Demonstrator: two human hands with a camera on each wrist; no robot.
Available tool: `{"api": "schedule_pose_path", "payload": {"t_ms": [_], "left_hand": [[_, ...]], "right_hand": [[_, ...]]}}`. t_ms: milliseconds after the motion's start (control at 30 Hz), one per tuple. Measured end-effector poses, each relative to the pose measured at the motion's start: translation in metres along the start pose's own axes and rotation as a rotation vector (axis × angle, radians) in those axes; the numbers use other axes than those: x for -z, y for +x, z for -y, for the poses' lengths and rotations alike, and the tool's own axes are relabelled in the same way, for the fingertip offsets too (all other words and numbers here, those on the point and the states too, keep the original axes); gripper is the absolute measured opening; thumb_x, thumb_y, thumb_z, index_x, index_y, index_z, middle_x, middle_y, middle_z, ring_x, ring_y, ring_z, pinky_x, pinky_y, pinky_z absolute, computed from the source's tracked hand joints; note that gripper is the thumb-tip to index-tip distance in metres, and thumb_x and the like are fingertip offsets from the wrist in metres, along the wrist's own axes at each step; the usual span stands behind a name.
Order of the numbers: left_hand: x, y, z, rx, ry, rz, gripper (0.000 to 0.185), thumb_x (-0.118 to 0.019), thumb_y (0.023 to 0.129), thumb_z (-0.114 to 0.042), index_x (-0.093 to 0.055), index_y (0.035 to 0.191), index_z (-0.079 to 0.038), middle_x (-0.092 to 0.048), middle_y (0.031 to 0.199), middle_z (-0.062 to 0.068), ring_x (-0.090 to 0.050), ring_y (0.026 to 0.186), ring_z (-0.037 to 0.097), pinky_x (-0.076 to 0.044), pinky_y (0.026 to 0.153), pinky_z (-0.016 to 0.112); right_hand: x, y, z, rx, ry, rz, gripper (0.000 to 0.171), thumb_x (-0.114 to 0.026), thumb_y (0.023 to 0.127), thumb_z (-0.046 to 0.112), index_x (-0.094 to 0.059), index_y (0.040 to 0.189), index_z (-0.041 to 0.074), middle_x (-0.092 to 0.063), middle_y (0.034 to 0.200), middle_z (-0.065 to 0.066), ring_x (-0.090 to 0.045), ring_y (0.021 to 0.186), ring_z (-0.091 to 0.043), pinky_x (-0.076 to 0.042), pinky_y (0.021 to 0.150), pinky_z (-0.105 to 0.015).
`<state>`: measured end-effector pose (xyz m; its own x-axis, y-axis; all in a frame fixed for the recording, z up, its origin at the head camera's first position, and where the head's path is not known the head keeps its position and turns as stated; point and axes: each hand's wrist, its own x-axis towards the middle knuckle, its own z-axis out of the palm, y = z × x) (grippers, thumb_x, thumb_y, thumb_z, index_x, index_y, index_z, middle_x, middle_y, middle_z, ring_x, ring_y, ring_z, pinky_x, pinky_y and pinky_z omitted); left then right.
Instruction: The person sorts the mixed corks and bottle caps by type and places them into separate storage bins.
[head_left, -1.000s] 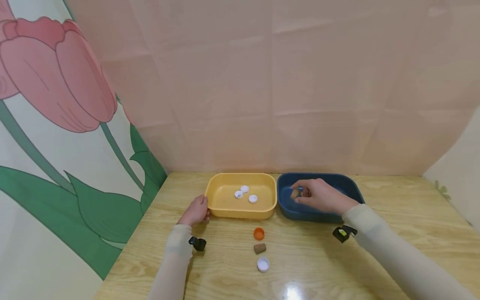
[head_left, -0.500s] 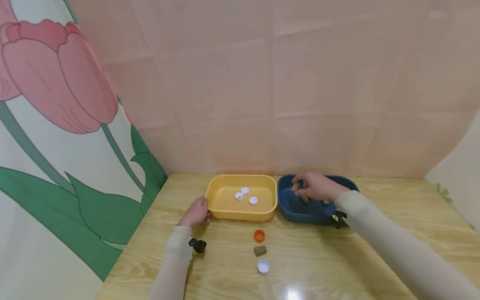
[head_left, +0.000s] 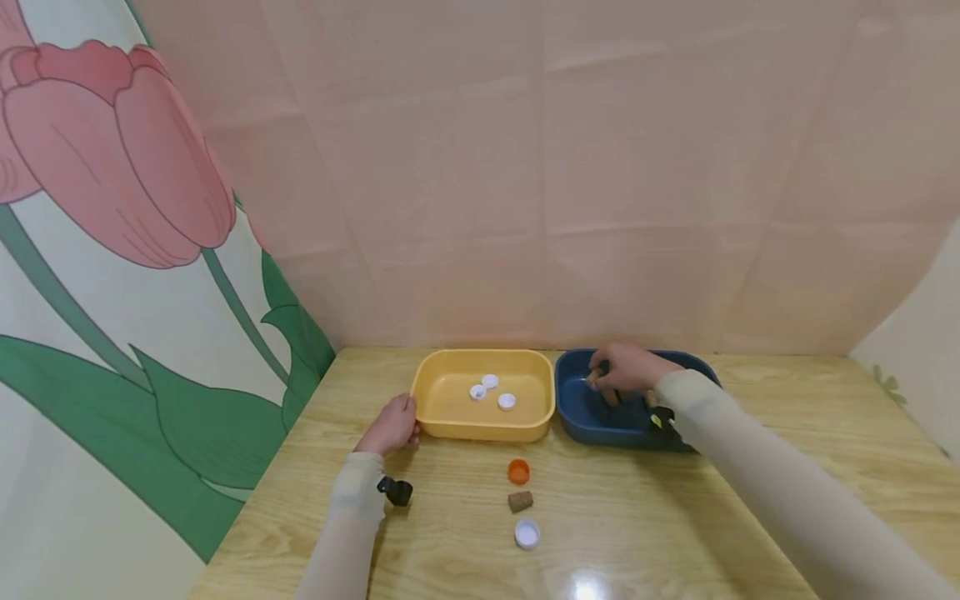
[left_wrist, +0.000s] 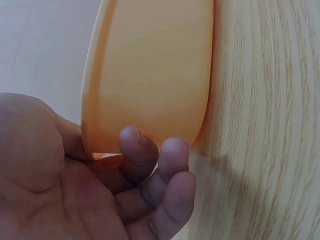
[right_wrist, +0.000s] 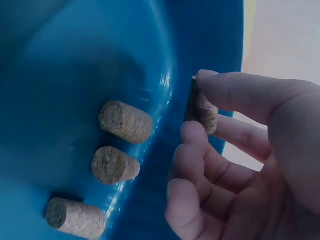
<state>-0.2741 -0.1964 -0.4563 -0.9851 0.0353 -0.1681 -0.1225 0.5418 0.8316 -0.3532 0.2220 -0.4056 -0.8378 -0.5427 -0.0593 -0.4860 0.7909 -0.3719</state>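
My right hand reaches into the dark blue tray. In the right wrist view its thumb and fingers pinch a cork near the tray's side wall. Three more corks lie on the blue floor beside the curled lower fingers. At the left end of the yellow tray, my left hand grips the rim. The left wrist view has the thumb side behind the rim and bent fingers against the outer wall. Three white caps rest inside the yellow tray.
In front of the trays, an orange cap, a cork stopper and a white cap form a line on the wooden table. The two trays stand side by side against a pink cloth backdrop.
My right hand has shifted a little farther back and lower into the blue tray, still pinching the cork. The left hand keeps its grip on the yellow tray.
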Motion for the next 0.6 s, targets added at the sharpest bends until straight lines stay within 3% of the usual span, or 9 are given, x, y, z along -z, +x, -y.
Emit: {"api": "schedule_pose_path", "payload": {"t_ms": [167,233,600], "left_hand": [[0.000,0.000,0.000,-0.006,0.003,-0.004,0.037,-0.024,0.111,-0.024,-0.050,0.110,0.003,-0.048,0.074,0.005,-0.053,0.061,0.019,-0.053,0.062,0.034],[0.000,0.000,0.000,-0.009,0.002,-0.006,0.037,-0.024,0.111,-0.023,-0.050,0.109,0.002,-0.048,0.073,0.005,-0.053,0.061,0.019,-0.053,0.061,0.033],[0.000,0.000,0.000,-0.007,-0.009,-0.003,0.037,-0.024,0.111,-0.024,-0.050,0.108,0.002,-0.048,0.073,0.004,-0.053,0.061,0.018,-0.052,0.060,0.031]], "right_hand": [[0.000,0.004,0.003,-0.101,0.095,0.122,0.042,-0.070,0.092,0.024,-0.064,0.125,0.000,-0.067,0.099,-0.007,-0.057,0.056,-0.018,-0.050,0.052,-0.033],[-0.001,0.006,0.005,-0.138,0.118,0.155,0.043,-0.070,0.093,0.025,-0.062,0.128,0.001,-0.065,0.092,-0.005,-0.055,0.051,-0.018,-0.048,0.047,-0.032],[-0.001,0.012,0.010,-0.225,0.118,0.221,0.050,-0.068,0.095,0.030,-0.057,0.134,0.001,-0.063,0.094,-0.007,-0.052,0.052,-0.015,-0.050,0.050,-0.032]]}}
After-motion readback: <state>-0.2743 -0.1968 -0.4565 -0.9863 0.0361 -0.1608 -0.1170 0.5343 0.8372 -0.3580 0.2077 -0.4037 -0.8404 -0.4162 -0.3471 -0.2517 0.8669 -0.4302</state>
